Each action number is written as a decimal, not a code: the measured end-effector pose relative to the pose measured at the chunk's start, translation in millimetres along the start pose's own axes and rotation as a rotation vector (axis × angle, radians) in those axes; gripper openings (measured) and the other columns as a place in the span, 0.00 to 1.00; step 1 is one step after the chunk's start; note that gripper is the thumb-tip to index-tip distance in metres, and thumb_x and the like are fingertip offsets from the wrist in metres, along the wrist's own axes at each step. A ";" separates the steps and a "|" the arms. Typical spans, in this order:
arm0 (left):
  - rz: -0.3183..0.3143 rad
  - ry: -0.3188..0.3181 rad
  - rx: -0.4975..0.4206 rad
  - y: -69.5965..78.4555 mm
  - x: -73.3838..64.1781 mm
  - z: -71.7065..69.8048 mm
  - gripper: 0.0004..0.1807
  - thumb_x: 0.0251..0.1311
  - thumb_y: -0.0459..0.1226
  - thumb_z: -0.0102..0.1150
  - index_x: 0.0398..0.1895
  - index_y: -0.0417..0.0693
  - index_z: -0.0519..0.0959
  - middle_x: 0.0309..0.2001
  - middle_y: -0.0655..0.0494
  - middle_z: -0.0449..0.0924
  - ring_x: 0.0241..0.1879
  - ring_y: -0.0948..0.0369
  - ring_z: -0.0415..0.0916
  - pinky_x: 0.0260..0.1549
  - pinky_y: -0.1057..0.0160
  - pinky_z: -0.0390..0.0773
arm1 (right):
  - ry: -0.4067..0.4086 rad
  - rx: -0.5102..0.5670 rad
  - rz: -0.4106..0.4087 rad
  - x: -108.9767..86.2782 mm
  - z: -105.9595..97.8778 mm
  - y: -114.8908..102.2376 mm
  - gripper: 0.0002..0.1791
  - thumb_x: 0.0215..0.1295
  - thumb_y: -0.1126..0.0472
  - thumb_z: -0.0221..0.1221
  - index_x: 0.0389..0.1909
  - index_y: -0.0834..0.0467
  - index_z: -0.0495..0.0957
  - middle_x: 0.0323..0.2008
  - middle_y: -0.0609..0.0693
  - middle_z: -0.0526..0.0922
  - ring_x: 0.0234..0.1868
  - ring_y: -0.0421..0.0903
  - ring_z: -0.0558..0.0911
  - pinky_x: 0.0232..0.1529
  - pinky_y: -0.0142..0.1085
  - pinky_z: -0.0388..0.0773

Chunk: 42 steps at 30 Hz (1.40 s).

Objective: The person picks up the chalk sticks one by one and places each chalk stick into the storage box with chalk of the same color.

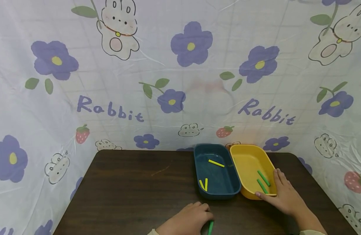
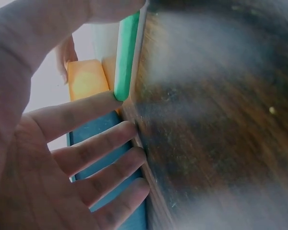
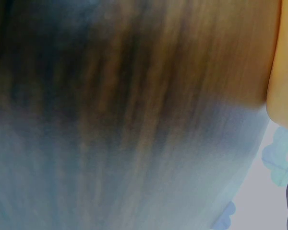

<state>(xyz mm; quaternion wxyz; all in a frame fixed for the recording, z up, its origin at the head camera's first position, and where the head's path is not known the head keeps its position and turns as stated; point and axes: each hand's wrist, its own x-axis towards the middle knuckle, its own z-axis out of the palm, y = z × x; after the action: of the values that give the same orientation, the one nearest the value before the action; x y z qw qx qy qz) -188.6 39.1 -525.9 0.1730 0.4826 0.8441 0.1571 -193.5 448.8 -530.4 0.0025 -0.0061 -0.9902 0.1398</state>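
Note:
In the head view my left hand is low over the table near the bottom edge. A short green stick lies between its thumb and index fingertip in the left wrist view, one at either end. The other three fingers are spread, their tips close to the tabletop. My right hand rests at the near right corner of a yellow bin, thumb at the front rim and straight fingers along the right side. Two green sticks lie inside that bin.
A dark blue bin stands against the yellow one's left side, with three yellow sticks in it. Both are at the back right of the dark wooden table. A rabbit-and-flower patterned cloth hangs behind the table and at its sides.

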 end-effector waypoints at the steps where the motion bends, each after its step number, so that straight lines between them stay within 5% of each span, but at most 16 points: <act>1: 0.000 -0.001 -0.005 0.0 0.2 -0.4 0.27 0.60 0.56 0.76 0.61 0.63 0.84 0.50 0.68 0.79 0.43 0.70 0.69 0.50 0.67 0.78 | 0.000 0.001 0.001 -0.1 -0.2 -0.3 0.72 0.66 0.24 0.59 0.83 0.70 0.32 0.81 0.80 0.43 0.75 0.84 0.54 0.68 0.79 0.57; 42: 0.106 0.212 -0.055 11.5 13.2 -12.4 0.39 0.59 0.65 0.70 0.70 0.59 0.79 0.58 0.68 0.82 0.50 0.74 0.72 0.52 0.72 0.77 | 0.012 -0.005 0.005 0.0 -1.5 -4.7 0.71 0.65 0.26 0.61 0.83 0.72 0.34 0.80 0.80 0.45 0.75 0.84 0.55 0.68 0.78 0.60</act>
<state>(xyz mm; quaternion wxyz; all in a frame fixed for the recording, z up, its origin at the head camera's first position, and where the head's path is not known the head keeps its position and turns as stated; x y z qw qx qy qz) -191.6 54.9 -511.8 0.0876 0.5023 0.8263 0.2394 -193.5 444.7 -527.7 0.0081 -0.0092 -0.9905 0.1372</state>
